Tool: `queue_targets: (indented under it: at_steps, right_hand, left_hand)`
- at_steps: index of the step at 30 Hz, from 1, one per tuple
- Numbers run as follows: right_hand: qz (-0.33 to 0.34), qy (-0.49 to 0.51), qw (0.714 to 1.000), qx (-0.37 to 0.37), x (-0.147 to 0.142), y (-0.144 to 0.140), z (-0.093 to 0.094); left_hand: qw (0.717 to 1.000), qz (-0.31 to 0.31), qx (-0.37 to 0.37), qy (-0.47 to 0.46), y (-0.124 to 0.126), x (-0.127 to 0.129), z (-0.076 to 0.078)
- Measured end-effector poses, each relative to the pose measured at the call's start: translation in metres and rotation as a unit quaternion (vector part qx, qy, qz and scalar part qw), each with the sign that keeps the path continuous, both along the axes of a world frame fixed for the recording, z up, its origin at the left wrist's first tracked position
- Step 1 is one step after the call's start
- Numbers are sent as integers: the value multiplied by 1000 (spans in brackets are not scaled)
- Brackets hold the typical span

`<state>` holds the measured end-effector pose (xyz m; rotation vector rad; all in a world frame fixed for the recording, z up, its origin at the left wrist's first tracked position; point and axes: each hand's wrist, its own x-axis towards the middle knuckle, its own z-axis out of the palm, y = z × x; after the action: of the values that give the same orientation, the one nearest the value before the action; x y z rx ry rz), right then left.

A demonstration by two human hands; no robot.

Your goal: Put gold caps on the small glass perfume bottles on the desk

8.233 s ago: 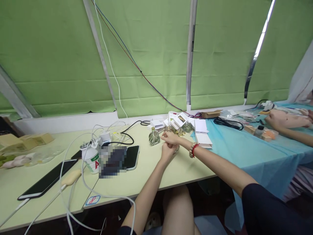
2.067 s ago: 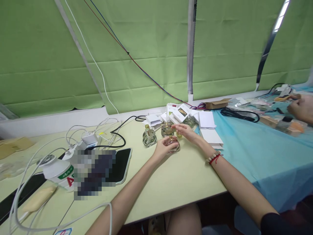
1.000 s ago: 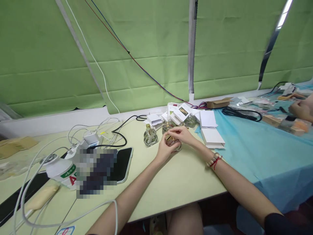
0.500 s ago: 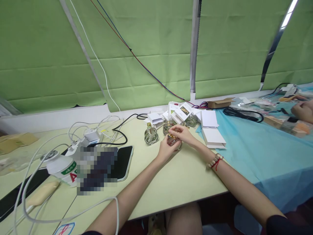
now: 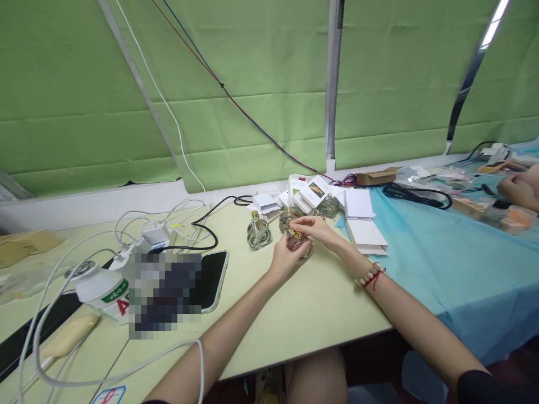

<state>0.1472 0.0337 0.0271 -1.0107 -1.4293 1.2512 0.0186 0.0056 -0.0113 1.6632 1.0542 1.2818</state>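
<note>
Fingers of our left hand [image 5: 283, 257] were clamped around a pink-tinted perfume bottle [image 5: 298, 245]; whether its base touched the surface [image 5: 324, 320] or hung just above, we could not tell. Fingers of our right hand [image 5: 319, 230] bent in over its gold neck [image 5: 296, 233], thumb and forefinger close together there, though we could not tell if they pinched the neck or merely touched it. We wore a beaded bracelet [image 5: 369, 276] with a red cord on the right wrist.

Left of the pink-tinted perfume bottle, apart from our fingers, we had a clear perfume bottle [image 5: 259, 236] with a greenish-gold cap standing upright. Just beyond the pink-tinted one was a gold-necked bottle [image 5: 286, 220], partly hidden by our right hand. Farther beyond it we saw heaped printed white cartons [image 5: 315, 194], and a rounded glass bottle [image 5: 329, 207] lay beyond it and to the right. Right of it, we had a flat white box [image 5: 367, 237] at the edge of a blue cloth [image 5: 446, 258]. Far to its right, we noticed a co-worker's hand [image 5: 520, 188].

Well left of it, we had a smartphone [image 5: 214, 280] and, farther left, a white bottle [image 5: 101, 286] with a green label, tipped over amid white cables [image 5: 115, 383].
</note>
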Motion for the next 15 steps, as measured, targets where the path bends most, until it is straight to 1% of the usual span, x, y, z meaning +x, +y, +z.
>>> queue_targets:
  at_steps: [3,5,7,9,10,12,15]
  right_hand:
    - [-3,29,999,-20,-1,-1,0]
    - [-25,56,998,-19,-2,-1,1]
    - [-58,86,995,1,-1,1,2]
    - [-80,101,991,44,1,3,4]
    - [-80,100,989,69,3,4,5]
    - [-61,85,987,118,5,3,7]
    - [-2,50,984,173,6,0,9]
  left_hand:
    - [1000,2,1,5,0,0,0]
    - [1000,5,4,14,0,0,1]
    - [1000,6,-1,17,-2,0,3]
    - [1000,-2,-16,4,-4,1,6]
    - [1000,-9,-25,-7,-5,2,7]
    - [999,-17,-42,-24,-7,3,8]
    - [998,-18,-49,-32,-7,3,8]
